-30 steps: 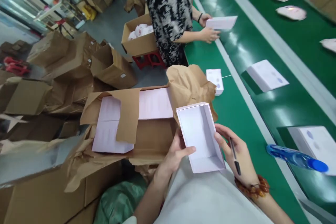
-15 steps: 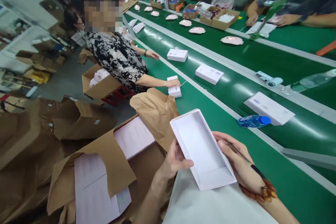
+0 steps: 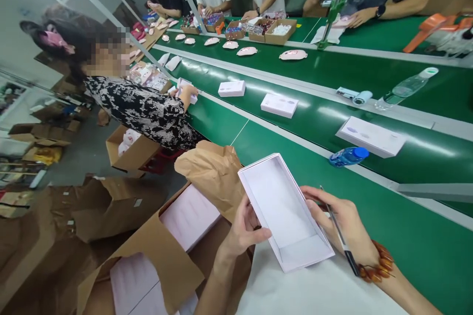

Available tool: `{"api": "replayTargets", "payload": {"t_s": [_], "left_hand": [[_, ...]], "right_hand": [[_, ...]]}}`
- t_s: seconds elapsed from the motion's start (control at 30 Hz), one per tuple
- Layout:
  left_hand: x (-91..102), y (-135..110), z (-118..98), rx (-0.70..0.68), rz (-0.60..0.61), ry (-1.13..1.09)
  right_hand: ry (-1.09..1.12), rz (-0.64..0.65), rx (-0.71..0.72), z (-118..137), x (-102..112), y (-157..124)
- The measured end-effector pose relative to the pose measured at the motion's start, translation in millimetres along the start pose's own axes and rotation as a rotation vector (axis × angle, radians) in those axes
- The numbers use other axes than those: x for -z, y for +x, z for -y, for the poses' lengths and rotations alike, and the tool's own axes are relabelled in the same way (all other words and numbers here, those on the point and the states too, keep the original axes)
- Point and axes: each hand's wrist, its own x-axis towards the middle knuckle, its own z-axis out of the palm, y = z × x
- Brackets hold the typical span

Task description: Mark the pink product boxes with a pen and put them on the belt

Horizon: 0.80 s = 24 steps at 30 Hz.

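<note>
An empty, open white cardboard box (image 3: 283,211) is tilted in front of me, its inside facing up toward me. My left hand (image 3: 247,231) grips its left side, thumb over the rim and fingers partly hidden behind. On the opposite side my right hand (image 3: 343,221) is closed on the box, its fingertips partly out of sight behind the wall. A slim pen (image 3: 342,241) with a black end is tucked in the right hand, slanting across it toward the bead bracelet (image 3: 380,263).
A carton (image 3: 148,261) of pale pink-white boxes stands at lower left. White boxes (image 3: 280,105) lie on the green conveyor (image 3: 314,130). A blue-capped bottle (image 3: 348,156) is at the belt's near rail. A co-worker (image 3: 144,113) stands at left; others sit across.
The view has turned, shifting the belt scene leftward. The pen has swung in my right hand and shows more. The co-worker at left now holds a box farther up the table.
</note>
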Motion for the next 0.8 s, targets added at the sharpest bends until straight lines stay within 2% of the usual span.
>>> {"api": "replayTargets", "payload": {"t_s": [0.17, 0.3, 0.47, 0.57, 0.7, 0.8], "left_hand": [[4.0, 3, 0, 0.011, 0.000, 0.040], [3.6, 5, 1, 0.003, 0.029, 0.067], [-0.8, 5, 3, -0.009, 0.028, 0.091], [-3.1, 7, 5, -0.025, 0.052, 0.094], [-7.1, 10, 8, -0.056, 0.046, 0.103], [-13.1, 10, 8, -0.053, 0.044, 0.114]], "right_hand": [[-0.210, -0.034, 0.187, -7, -3, -5], [-0.278, -0.158, 0.359, -1, -4, -8], [-0.444, -0.290, 0.488, 4, -5, -10], [-0.568, -0.329, 0.507, 5, -7, -12], [-0.731, -0.345, 0.437, 10, -7, -16], [-0.749, -0.325, 0.403, 16, -6, -19]]}}
